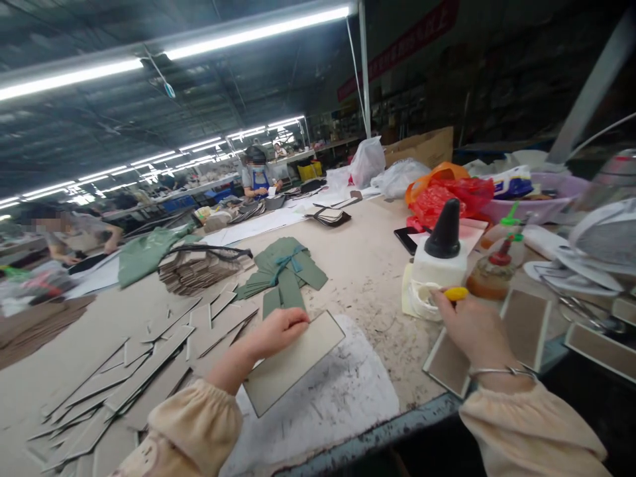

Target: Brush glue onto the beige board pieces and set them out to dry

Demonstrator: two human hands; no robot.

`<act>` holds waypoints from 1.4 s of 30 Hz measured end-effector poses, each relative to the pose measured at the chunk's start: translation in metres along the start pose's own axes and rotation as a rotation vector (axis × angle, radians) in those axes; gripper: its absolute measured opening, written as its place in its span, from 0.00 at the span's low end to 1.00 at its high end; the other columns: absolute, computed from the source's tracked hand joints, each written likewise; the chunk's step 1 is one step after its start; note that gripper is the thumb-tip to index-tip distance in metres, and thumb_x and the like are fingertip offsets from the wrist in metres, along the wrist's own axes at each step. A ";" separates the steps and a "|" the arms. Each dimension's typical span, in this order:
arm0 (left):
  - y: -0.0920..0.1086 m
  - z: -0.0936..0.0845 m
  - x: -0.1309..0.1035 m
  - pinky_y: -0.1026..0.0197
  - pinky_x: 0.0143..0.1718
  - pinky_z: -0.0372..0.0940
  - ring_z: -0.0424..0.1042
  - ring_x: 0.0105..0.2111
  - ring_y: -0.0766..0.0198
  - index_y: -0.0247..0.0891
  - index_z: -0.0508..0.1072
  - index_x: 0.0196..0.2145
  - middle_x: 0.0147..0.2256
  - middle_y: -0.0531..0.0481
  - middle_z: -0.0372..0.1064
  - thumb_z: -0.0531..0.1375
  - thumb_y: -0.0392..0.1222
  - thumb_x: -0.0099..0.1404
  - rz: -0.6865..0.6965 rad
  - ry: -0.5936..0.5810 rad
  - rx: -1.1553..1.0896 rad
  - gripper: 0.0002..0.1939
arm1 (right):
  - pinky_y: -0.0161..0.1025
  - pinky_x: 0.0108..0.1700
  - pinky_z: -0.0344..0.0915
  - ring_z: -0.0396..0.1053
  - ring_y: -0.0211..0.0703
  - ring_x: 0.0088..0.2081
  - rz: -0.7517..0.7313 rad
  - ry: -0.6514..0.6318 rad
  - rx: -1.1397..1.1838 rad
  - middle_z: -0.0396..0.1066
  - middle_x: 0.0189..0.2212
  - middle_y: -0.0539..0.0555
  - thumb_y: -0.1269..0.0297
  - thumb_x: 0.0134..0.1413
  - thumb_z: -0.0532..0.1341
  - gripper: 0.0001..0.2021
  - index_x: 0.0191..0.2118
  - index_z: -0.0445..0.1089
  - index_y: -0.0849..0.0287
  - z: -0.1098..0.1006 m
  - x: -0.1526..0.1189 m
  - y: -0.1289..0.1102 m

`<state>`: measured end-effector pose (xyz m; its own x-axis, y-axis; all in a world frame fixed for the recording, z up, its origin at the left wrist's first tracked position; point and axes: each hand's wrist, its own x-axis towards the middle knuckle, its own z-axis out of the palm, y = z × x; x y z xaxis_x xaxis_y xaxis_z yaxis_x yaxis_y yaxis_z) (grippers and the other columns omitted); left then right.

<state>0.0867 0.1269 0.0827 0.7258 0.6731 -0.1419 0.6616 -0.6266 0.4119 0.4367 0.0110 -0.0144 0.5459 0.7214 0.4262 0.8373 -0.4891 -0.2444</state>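
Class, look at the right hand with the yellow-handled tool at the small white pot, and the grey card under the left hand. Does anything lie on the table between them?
Nothing visible does. Between the right hand at the white pot and the grey card held by the left hand there is only bare, stained table.

A flat card panel (pixel 293 363) lay on a glue-smeared sheet (pixel 348 397) at the near edge of the table (pixel 368 265), with the left hand (pixel 278 331) resting on its far-left end. Left of it, loose card strips (pixel 134 371) were strewn; behind them sat a stack of card pieces (pixel 196 271) and, to its right, a fan of cut pieces (pixel 285 268). The right hand (pixel 472 328) was at a small tub (pixel 424 299), just before a glue bottle (pixel 442 255). Right of that stood two smaller bottles (pixel 497 268).
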 end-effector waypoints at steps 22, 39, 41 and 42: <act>-0.038 0.103 -0.090 0.49 0.49 0.66 0.70 0.44 0.52 0.43 0.75 0.41 0.45 0.43 0.71 0.52 0.45 0.63 -0.189 0.185 0.281 0.15 | 0.41 0.28 0.57 0.70 0.50 0.26 0.092 0.158 0.156 0.73 0.23 0.63 0.46 0.63 0.43 0.31 0.34 0.75 0.66 -0.029 -0.004 -0.003; -0.060 0.112 -0.169 0.54 0.49 0.68 0.73 0.44 0.54 0.48 0.77 0.42 0.45 0.46 0.71 0.57 0.48 0.58 -0.388 0.208 0.212 0.15 | 0.38 0.37 0.63 0.73 0.47 0.38 -0.115 0.146 0.392 0.76 0.37 0.57 0.52 0.61 0.53 0.18 0.40 0.74 0.59 -0.020 -0.009 -0.006; -0.054 0.107 -0.170 0.54 0.50 0.66 0.72 0.45 0.55 0.46 0.77 0.42 0.45 0.46 0.71 0.58 0.45 0.59 -0.394 0.192 0.212 0.14 | 0.39 0.36 0.64 0.74 0.49 0.38 -0.116 0.173 0.396 0.77 0.38 0.57 0.52 0.59 0.55 0.17 0.41 0.74 0.59 -0.019 -0.010 -0.003; -0.051 0.105 -0.169 0.54 0.51 0.65 0.71 0.45 0.55 0.45 0.78 0.42 0.46 0.45 0.70 0.58 0.42 0.60 -0.394 0.187 0.208 0.13 | 0.40 0.35 0.64 0.74 0.50 0.37 -0.123 0.176 0.383 0.77 0.37 0.58 0.52 0.58 0.56 0.16 0.41 0.75 0.58 -0.020 -0.011 -0.003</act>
<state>-0.0499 0.0031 -0.0090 0.3790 0.9220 -0.0791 0.9168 -0.3625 0.1674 0.4276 -0.0052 -0.0011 0.4552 0.6519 0.6065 0.8653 -0.1634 -0.4738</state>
